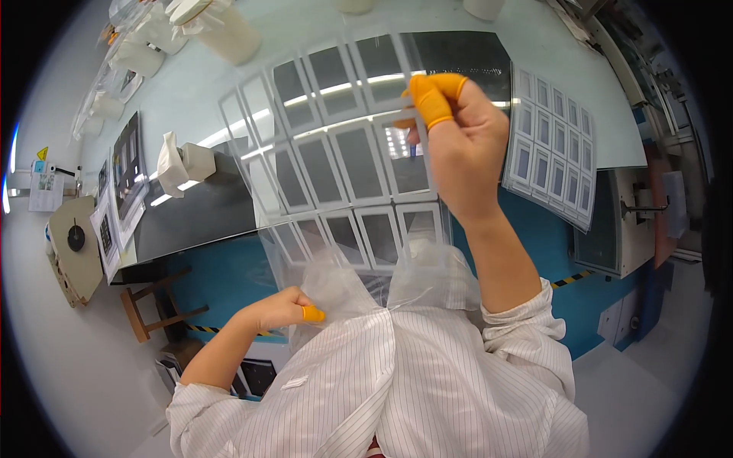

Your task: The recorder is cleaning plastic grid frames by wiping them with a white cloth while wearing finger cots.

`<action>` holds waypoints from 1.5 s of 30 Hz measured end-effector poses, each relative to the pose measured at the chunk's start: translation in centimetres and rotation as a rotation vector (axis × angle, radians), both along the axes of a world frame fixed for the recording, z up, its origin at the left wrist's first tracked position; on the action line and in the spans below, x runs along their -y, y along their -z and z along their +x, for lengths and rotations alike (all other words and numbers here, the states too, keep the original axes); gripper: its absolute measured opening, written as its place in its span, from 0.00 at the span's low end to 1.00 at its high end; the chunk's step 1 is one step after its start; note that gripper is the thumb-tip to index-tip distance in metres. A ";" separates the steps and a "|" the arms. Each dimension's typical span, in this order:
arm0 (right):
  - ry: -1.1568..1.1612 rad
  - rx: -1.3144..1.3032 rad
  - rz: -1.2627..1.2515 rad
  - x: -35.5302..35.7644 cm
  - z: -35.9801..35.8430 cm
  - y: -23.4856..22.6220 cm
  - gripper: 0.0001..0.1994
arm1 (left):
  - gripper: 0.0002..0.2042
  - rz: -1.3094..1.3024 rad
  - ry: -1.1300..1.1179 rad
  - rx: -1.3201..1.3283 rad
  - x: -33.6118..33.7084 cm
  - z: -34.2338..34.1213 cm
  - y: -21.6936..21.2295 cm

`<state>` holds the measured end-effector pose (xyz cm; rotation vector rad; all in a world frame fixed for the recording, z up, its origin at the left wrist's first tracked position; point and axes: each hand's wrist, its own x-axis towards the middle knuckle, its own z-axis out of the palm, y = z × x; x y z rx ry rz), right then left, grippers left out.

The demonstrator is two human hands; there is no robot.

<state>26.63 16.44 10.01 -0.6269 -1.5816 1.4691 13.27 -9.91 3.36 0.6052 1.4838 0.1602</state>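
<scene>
A clear plastic sheet point(328, 164) with rows of pale-rimmed rectangular windows hangs tilted in front of my body. My right hand point(469, 145), with orange finger cots on thumb and finger, pinches its upper right edge. Lower down, clear plastic film point(343, 282) lies over the sheet's bottom end and my striped coat; whether it is a bag I cannot tell. My left hand point(286, 308) is closed at the film's left side, an orange cot on one finger. What lies between its fingers looks like this film.
On the table point(298, 38), a similar windowed sheet stack point(553, 141) lies at the right on a black mat point(206, 221). A tissue box point(198, 162) stands left, beside printed sheets point(126, 183). Lidded tubs point(221, 34) stand at the back. A wooden stool point(145, 309) is below left.
</scene>
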 end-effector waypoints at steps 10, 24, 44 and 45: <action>0.162 -0.150 -0.124 -5.2 0.1 -2.4 0.08 | 0.15 -0.271 0.903 -0.461 29.2 -13.7 24.2; 0.041 -0.254 -0.384 -4.2 -1.2 -1.7 0.11 | 0.18 -0.144 0.439 -0.297 18.3 3.3 22.0; -0.069 -0.195 -0.469 -3.6 3.2 0.2 0.11 | 0.11 1.087 -0.890 0.296 -2.5 -1.8 -5.5; -0.039 -0.176 -0.477 -3.6 3.2 0.1 0.11 | 0.12 1.137 -0.900 0.301 -2.7 -1.5 -5.2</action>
